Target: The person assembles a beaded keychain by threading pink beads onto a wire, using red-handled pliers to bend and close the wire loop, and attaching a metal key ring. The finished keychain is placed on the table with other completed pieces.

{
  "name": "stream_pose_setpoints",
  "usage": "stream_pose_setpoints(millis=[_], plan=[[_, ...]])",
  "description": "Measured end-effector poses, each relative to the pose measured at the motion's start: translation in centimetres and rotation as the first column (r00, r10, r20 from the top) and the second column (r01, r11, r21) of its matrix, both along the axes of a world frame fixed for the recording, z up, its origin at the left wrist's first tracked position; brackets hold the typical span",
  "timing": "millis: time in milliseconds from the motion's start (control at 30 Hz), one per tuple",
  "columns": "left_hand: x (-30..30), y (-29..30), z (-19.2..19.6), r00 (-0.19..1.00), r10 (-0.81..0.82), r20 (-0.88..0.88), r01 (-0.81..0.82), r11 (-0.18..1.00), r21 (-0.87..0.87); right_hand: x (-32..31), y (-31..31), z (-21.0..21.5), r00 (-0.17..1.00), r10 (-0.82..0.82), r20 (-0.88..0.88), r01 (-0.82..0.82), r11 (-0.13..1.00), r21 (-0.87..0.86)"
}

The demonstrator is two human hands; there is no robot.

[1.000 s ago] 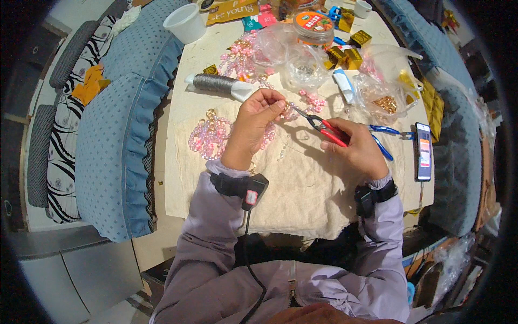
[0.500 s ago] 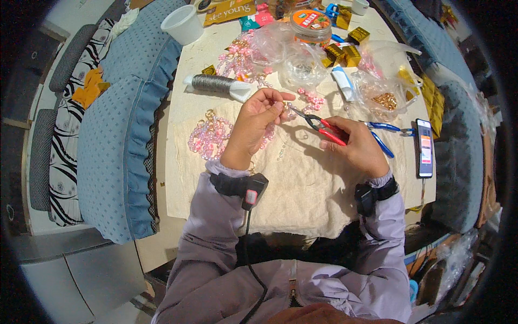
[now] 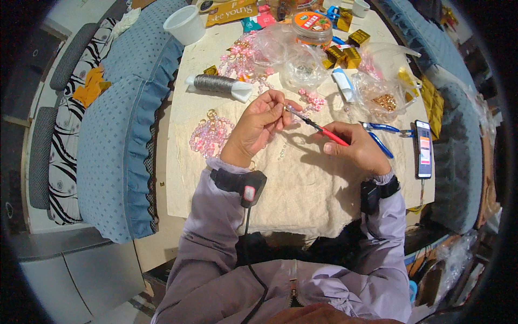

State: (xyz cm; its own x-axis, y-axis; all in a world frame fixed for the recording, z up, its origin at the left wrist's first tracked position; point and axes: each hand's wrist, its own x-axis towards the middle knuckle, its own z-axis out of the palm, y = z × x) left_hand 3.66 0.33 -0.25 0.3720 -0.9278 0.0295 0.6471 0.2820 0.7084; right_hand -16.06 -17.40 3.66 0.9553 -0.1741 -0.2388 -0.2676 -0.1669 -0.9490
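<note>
Left hand (image 3: pixel 259 127) was raised over the cream cloth (image 3: pixel 302 183), fingers curled and pinched shut on a small piece at the fingertips; the piece was too small to identify. Right hand (image 3: pixel 359 151) was closed around the red-handled pliers (image 3: pixel 318 127), thin metal nose angled up and left to meet the left fingertips. Whether the plier tips actually clamped the piece could not be told.

The cloth looked coarse and felt-like, pale, with an uneven near edge, and covered most of the light tabletop (image 3: pixel 178 162).

Just left of the left hand: a loose heap of pink beads (image 3: pixel 210 135), glossy and translucent, with small gold rings among them. Beyond it lay a spool of grey thread (image 3: pixel 218 85) on its side, a white cone showing at one end.

Farther back: crumpled clear plastic bags (image 3: pixel 302 65), a round tub with an orange lid (image 3: pixel 312 24), small gold boxes (image 3: pixel 345 54), and a white paper cup (image 3: pixel 186 24) near the far left corner.

To the right of the right hand: blue-handled pliers (image 3: pixel 380 132) flat on the cloth, then a dark phone (image 3: pixel 424 148) with a lit screen near the table edge.

Both wrists wore black bands; sleeves were pale lilac. Blue quilted cushions (image 3: pixel 116 146) with a ruffled edge ran along the left side of the table.
</note>
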Motion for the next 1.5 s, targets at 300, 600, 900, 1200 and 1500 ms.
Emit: stream_pose_setpoints(millis=[300, 600, 900, 1200, 1500], plan=[[0.4, 0.2, -0.1, 0.998, 0.043, -0.045, -0.043, 0.999, 0.014, -0.2, 0.2, 0.0, 1.000, 0.003, 0.031, 0.000, 0.996, -0.094], [0.8, 0.2, -0.3, 0.998, 0.067, -0.012, -0.067, 0.998, -0.010, 0.2, 0.0, -0.7, 0.966, -0.097, 0.240, 0.229, 0.753, -0.617], [-0.7, -0.3, -0.3, 0.998, 0.026, -0.057, -0.025, 0.999, 0.023, 3.1, 2.8, -2.8, 0.880, -0.162, 0.447, 0.285, 0.932, -0.225], [-1.1, -0.5, -0.4, 1.000, 0.028, 0.005, -0.028, 0.999, -0.017, 5.2, 4.5, -4.1, 0.906, -0.283, 0.314, 0.167, 0.922, 0.348], [-1.9, -0.5, 0.1, 0.997, 0.053, 0.062, -0.059, 0.993, 0.100, 4.7, 4.0, -3.3, 0.875, -0.374, 0.306, 0.216, 0.869, 0.445]])
